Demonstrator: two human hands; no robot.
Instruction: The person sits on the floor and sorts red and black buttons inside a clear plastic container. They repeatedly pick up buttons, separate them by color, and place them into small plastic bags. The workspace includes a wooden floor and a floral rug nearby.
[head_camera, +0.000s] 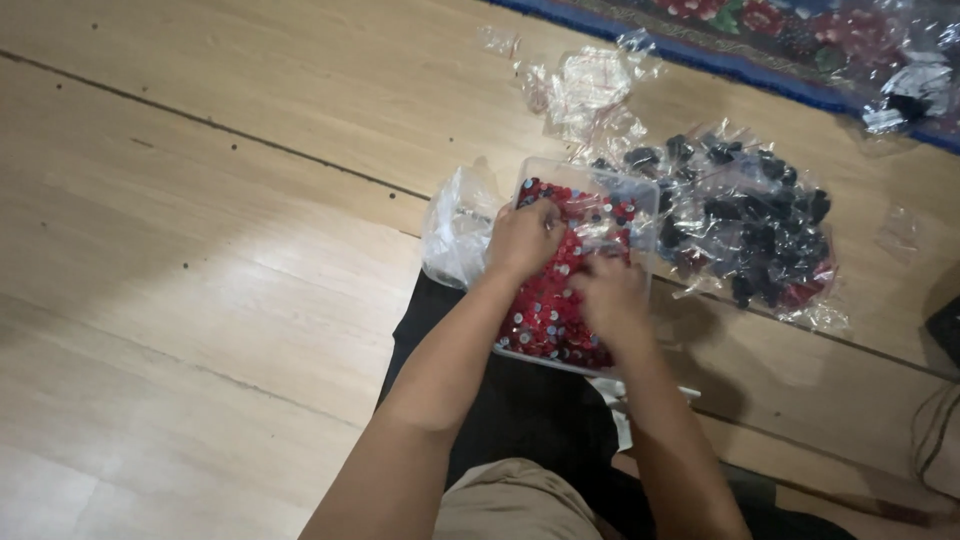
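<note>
Head view. A clear plastic tray (640, 190) rests on a wooden floor (200, 250), its near edge over a black cloth (520, 400) in front of the seated person. The tray is filled with small red parts (545, 315), many showing pale centres.

The left hand (522, 240) lies knuckles-up on the red parts at the far left of the tray, fingers curled down into the pile. Whether it pinches a part cannot be told, since the fingertips are hidden.

The right hand (612, 295) lies on the red parts at the tray's right side, fingers bent into the pile. The view is blurred here, and its grasp cannot be told either. The two hands are near each other but apart.

Surroundings: a crumpled clear bag (455, 230) touches the tray's left side. A clear bag of dark parts (760, 225) lies just right of the tray. Empty clear wrappers (590, 85) lie beyond it. A patterned rug (760, 25) runs along the top edge.
</note>
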